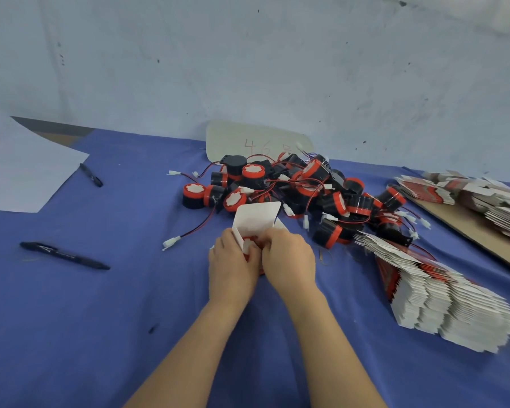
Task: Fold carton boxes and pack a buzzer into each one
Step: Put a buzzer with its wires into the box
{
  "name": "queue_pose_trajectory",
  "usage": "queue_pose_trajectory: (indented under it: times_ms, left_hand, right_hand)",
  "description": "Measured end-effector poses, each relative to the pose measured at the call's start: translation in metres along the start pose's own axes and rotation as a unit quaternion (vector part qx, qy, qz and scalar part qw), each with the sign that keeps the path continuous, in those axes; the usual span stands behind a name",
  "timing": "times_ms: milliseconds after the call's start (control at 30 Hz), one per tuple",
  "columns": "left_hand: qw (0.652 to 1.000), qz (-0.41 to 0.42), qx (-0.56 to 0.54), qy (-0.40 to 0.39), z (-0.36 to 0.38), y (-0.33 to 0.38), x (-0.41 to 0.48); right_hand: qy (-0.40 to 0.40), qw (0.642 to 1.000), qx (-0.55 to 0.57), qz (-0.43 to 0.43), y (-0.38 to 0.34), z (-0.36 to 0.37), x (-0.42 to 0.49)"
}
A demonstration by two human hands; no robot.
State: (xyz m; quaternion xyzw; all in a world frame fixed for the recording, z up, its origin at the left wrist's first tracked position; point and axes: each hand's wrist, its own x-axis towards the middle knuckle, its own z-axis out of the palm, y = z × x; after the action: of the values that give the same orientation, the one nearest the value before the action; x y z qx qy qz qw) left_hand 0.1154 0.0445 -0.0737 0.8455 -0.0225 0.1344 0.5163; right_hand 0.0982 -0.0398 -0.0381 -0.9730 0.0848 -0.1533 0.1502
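Observation:
A white and red carton box [255, 220] stands between my hands at the table's middle, its top flap raised. My left hand [231, 265] grips its left side. My right hand [289, 260] pinches the front of the same box. Just behind it lies a heap of black and red buzzers [295, 189] with red and black wires and white plugs. A leaning stack of flat cartons [442, 298] lies to the right of my right hand.
Blue cloth [100, 319] covers the table. Two black pens [64, 256] [91, 175] lie at the left, near a white sheet [21, 169]. More flat cartons [477, 198] rest on a brown board [465, 228] at the far right. A pale card [248, 139] leans on the wall.

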Motion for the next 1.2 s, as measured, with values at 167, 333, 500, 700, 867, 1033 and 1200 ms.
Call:
queue_pose_trajectory:
  times_ms: [167,333,500,700,867,1033,1200]
  left_hand:
    - [1.000,0.010,-0.005,-0.007,-0.001,-0.001,0.000]
    - [1.000,0.020,0.011,-0.003,0.000,-0.002,-0.001]
    - [1.000,0.026,0.015,-0.007,0.000,-0.002,-0.001]
    - [1.000,0.013,0.002,-0.007,0.001,-0.003,-0.001]
    - [0.999,0.016,0.032,0.012,0.000,-0.006,0.002]
    - [0.999,0.007,0.030,0.024,-0.004,-0.008,0.005]
    - [1.000,-0.008,0.010,0.018,-0.005,-0.008,0.007]
  right_hand:
    - [-0.027,0.998,0.027,-0.046,0.010,-0.004,0.003]
    - [0.065,0.997,0.030,0.032,0.008,0.004,0.002]
    - [0.037,0.999,-0.008,0.033,0.005,0.002,0.002]
    - [-0.054,0.998,-0.004,0.027,0.008,-0.005,0.005]
    - [-0.057,0.998,0.003,-0.019,0.012,-0.007,0.003]
    - [-0.031,0.999,0.000,-0.022,0.004,-0.003,0.000]
    - [-0.052,0.998,-0.001,-0.019,-0.003,-0.004,-0.002]
